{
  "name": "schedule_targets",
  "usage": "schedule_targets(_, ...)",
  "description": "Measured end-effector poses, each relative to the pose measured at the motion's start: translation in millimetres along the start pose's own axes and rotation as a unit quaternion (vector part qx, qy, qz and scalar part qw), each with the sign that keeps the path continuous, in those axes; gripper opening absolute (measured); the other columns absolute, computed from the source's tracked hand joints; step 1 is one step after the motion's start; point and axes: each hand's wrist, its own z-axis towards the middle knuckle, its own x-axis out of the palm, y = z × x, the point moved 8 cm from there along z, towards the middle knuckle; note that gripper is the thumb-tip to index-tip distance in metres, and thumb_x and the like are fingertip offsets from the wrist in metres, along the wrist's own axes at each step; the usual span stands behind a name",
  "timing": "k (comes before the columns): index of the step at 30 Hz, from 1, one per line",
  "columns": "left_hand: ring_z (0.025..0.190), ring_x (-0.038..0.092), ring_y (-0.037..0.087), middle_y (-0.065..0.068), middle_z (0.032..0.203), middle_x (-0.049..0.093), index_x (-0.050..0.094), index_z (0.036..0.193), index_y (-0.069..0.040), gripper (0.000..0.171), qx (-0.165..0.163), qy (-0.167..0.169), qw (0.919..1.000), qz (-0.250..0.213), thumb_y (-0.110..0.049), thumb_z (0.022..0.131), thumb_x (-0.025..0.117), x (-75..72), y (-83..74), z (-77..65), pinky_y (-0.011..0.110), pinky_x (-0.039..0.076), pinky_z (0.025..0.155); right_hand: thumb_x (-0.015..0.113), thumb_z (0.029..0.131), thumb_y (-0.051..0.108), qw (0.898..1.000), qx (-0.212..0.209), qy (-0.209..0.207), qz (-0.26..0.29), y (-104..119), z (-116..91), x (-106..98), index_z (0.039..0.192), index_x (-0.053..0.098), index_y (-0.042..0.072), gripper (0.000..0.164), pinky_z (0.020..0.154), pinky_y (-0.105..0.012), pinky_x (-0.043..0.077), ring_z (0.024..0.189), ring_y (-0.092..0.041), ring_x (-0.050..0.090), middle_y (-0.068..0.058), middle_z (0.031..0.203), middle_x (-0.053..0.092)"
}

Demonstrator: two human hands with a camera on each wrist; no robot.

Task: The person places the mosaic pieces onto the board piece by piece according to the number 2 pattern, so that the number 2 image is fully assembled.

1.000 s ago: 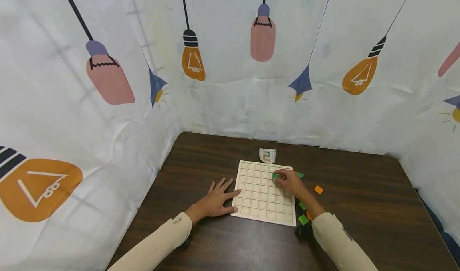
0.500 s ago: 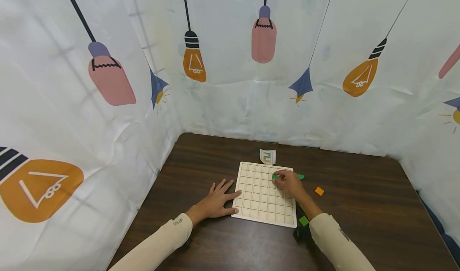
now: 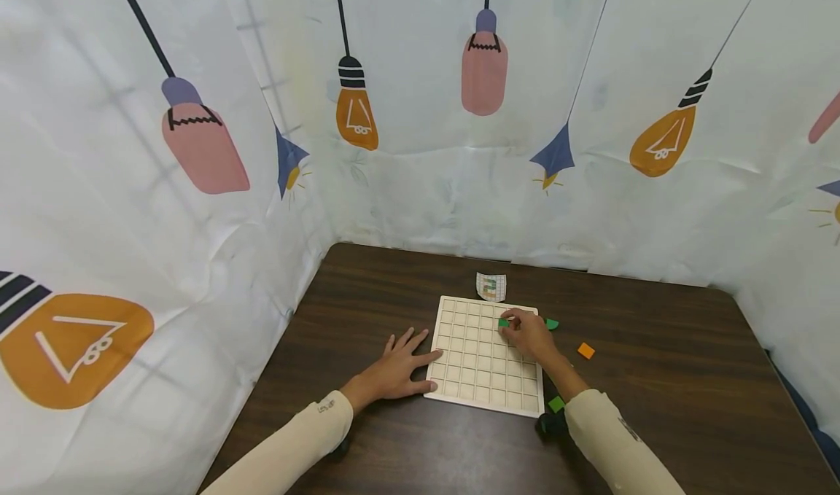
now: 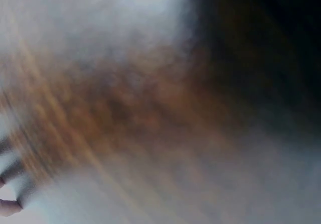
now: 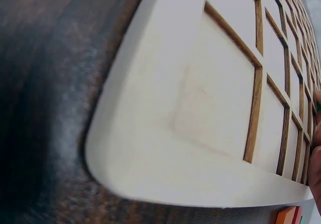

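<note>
A pale wooden grid board [image 3: 469, 371] lies on the table, its recessed squares in rows. My right hand [image 3: 530, 334] is over its far right part and pinches a small green tile [image 3: 503, 323] at the board's surface; whether the tile sits in a square cannot be told. In the right wrist view the board's near corner [image 5: 145, 153] fills the middle, and part of the hand [image 5: 315, 169] shows at the right edge. My left hand [image 3: 394, 371] rests with fingers spread, thumb and index finger touching the board's left edge. The left wrist view is mostly blurred.
Behind the board lies a small printed grid card [image 3: 491, 286] with a coloured pattern. Right of the board are a green rounded piece [image 3: 552, 324], an orange square [image 3: 586, 351] and a green tile [image 3: 556, 404] beside the right sleeve. A printed cloth [image 3: 420, 196] hangs behind the dark table [image 3: 656, 378].
My right hand stays at the same spot on the board with the green tile. Its forearm has shifted slightly left and now hides some loose pieces. The left hand has not moved.
</note>
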Motion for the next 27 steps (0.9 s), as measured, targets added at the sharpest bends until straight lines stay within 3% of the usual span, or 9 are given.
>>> schedule_targets(8, 0.152, 0.017, 0.047, 0.015, 0.165, 0.024, 0.045, 0.153, -0.033, 0.067, 0.001, -0.003, 1.0000, 0.005, -0.064, 0.094, 0.056, 0.3, -0.7, 0.1, 0.077, 0.018, 0.110, 0.074, 0.092, 0.018, 1.000, 0.016, 0.008, 0.005, -1.2, 0.4, -0.2, 0.115, 0.067, 0.006, 0.027, 0.064, -0.031, 0.045, 0.069, -0.014, 0.056, -0.004, 0.089, 0.066)
schedule_targets(18, 0.152, 0.017, 0.048, 0.016, 0.165, 0.024, 0.044, 0.153, -0.032, 0.068, 0.004, -0.005, 1.0000, 0.004, -0.064, 0.095, 0.055, 0.5, 0.3, 0.2, 0.077, 0.017, 0.110, 0.077, 0.090, 0.024, 0.999, 0.022, -0.023, -0.023, -2.1, 0.0, -0.3, 0.112, 0.073, 0.010, 0.026, 0.059, -0.029, 0.043, 0.072, -0.014, 0.058, -0.004, 0.091, 0.069)
schedule_targets(27, 0.152, 0.017, 0.048, 0.015, 0.166, 0.024, 0.043, 0.154, -0.033, 0.068, 0.003, -0.001, 1.0000, 0.003, -0.065, 0.095, 0.055, 1.3, 1.4, 0.1, 0.077, 0.017, 0.110, 0.077, 0.090, 0.023, 1.000, -0.005, -0.020, -0.017, 1.2, -0.6, -0.2, 0.110, 0.076, 0.007, 0.026, 0.064, -0.030, 0.044, 0.075, -0.015, 0.056, -0.005, 0.091, 0.067)
